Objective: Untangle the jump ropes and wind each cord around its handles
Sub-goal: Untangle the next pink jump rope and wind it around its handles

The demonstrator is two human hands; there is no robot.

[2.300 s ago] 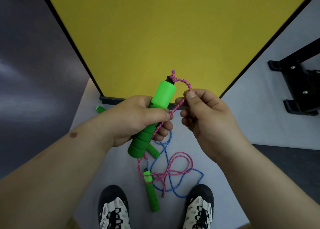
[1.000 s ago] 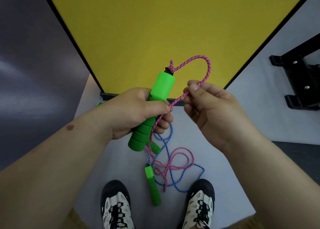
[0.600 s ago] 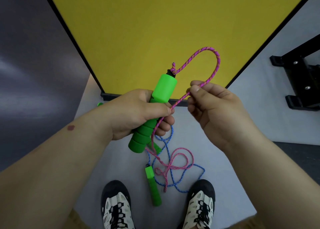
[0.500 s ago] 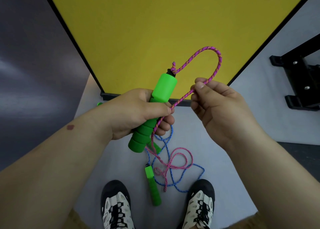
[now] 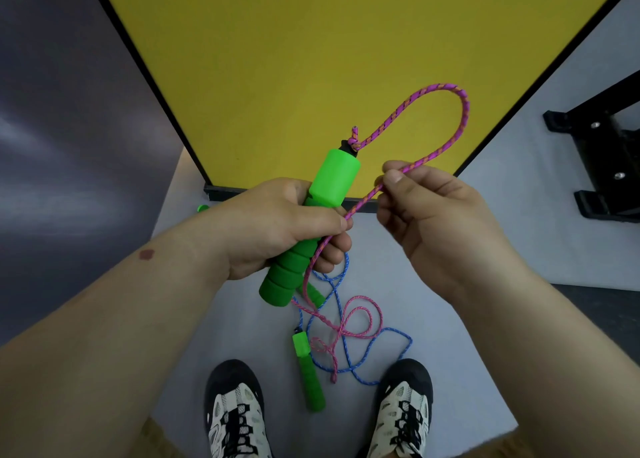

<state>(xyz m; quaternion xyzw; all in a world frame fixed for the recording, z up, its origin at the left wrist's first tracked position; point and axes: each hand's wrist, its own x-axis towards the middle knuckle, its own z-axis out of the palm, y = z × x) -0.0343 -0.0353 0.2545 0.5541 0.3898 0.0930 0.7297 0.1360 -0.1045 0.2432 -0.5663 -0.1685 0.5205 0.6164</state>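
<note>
My left hand (image 5: 277,225) grips a green foam handle (image 5: 332,177), tilted with its cap end up and to the right. A pink cord (image 5: 462,111) leaves a knot at that end, arcs up in a loop and comes back down. My right hand (image 5: 433,212) pinches this cord between thumb and forefinger just right of the handle. The cord then passes under my left thumb and drops to the floor. There it lies tangled with a blue cord (image 5: 384,347). Another green handle (image 5: 310,378) lies on the floor between my shoes, and part of a further handle (image 5: 316,293) shows below my left hand.
A yellow panel with a black frame (image 5: 294,59) stands in front of me. A black metal stand (image 5: 602,167) is at the right. My two shoes (image 5: 235,412) are on the pale floor at the bottom. A small green end (image 5: 202,208) peeks out left of the panel's base.
The pink loop above the handle has grown larger as my right hand drew the cord up and to the right. My left hand keeps the handle in nearly the same place.
</note>
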